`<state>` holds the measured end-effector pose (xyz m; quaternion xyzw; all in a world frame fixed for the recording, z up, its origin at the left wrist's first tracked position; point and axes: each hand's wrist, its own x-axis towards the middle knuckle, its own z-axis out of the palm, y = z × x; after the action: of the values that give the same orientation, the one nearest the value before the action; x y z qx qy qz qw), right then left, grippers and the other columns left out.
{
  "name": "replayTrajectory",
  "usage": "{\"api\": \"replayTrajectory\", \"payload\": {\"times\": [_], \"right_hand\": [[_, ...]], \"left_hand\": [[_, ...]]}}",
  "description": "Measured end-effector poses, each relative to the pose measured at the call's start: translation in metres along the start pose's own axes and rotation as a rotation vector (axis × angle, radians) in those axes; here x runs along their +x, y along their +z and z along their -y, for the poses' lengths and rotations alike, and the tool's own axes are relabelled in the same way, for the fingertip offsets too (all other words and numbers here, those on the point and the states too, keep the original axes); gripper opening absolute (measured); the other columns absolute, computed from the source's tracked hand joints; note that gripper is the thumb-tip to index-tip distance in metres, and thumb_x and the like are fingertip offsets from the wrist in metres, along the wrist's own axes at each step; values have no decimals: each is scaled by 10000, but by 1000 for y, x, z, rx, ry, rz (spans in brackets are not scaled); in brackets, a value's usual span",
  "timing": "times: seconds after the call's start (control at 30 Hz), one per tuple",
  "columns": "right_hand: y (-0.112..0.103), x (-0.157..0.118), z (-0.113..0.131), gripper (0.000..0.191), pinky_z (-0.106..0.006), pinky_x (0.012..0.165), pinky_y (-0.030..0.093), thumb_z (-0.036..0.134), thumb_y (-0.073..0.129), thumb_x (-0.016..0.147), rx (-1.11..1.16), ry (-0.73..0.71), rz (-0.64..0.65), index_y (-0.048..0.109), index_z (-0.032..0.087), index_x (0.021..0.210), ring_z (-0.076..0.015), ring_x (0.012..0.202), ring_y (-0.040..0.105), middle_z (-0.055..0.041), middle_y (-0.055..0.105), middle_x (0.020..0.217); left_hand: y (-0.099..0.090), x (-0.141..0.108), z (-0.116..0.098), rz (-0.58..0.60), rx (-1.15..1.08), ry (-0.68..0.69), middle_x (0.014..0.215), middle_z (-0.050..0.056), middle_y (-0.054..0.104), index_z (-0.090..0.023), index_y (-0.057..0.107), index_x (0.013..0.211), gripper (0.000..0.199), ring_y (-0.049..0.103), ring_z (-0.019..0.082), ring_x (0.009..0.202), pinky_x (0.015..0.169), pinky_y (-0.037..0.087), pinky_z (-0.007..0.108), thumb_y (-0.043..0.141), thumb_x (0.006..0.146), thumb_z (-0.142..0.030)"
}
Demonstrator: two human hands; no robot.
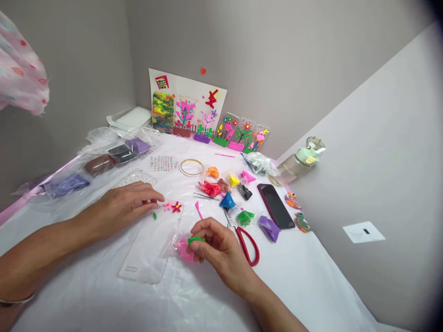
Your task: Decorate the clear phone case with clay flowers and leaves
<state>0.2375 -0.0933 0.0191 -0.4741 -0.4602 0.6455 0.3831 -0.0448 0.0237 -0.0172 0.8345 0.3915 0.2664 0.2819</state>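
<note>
A clear phone case [147, 251] lies flat on the white-covered table. Near its upper end sit a pink clay flower [168, 206] and a red clay flower [176, 206], with a small green leaf piece [154, 215] below and left of them. My left hand [133, 205] rests over the case's upper left edge, fingers loosely spread and nothing seen in them. Between the thumb and fingers of my right hand [211, 244] is a piece of green clay [196, 240]. Pink clay in a clear bag [185, 249] lies just under that hand.
Red-handled scissors [248, 246], tweezers [206, 196], bagged clay lumps [227, 200] and a dark phone [276, 206] lie to the right. Bagged clay [100, 163] lies at the back left. Decorated cases [226, 129] lean against the wall; a bottle [294, 166] lies at the right.
</note>
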Motion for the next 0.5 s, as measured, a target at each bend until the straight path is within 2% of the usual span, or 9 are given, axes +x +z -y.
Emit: {"api": "replayTrajectory", "payload": {"times": [0.1, 0.2, 0.27, 0.4, 0.5], "right_hand": [[2, 2, -2, 468, -257, 641, 500, 497, 1010, 799, 80, -1, -14, 652, 211, 893, -122, 649, 609, 23, 707, 750], [5, 2, -3, 487, -261, 644, 511, 592, 945, 862, 103, -27, 22, 651, 209, 934, -126, 646, 628, 3, 737, 764], [6, 2, -4, 510, -257, 643, 511, 642, 903, 891, 95, -30, 47, 650, 208, 971, -124, 634, 632, 13, 721, 736], [10, 1, -6, 537, -251, 634, 506, 656, 918, 869, 75, 0, 52, 637, 211, 979, -121, 603, 627, 29, 708, 708], [11, 1, -7, 547, -247, 623, 499, 652, 937, 846, 78, 11, 44, 629, 212, 948, -124, 600, 630, 26, 706, 699]], "left_hand": [[7, -5, -27, -57, -115, -11, 1113, 4, 827, -348, 823, 1139, 227, 761, 248, 1015, 938, 545, 308, 667, 1055, -490], [20, -12, -56, 58, -217, 73, 1095, 2, 825, -319, 784, 1131, 164, 774, 235, 1044, 939, 575, 293, 675, 1066, -423], [30, -16, -70, 92, -243, 135, 1095, 12, 824, -298, 760, 1147, 168, 777, 233, 1032, 914, 592, 297, 672, 1072, -420], [43, -22, -80, 16, -265, 201, 999, -15, 787, -283, 702, 1085, 66, 747, 182, 890, 818, 577, 268, 644, 1086, -315], [46, -24, -79, 15, -257, 268, 976, -20, 773, -288, 684, 1088, 108, 734, 169, 876, 816, 563, 264, 596, 1094, -225]]}}
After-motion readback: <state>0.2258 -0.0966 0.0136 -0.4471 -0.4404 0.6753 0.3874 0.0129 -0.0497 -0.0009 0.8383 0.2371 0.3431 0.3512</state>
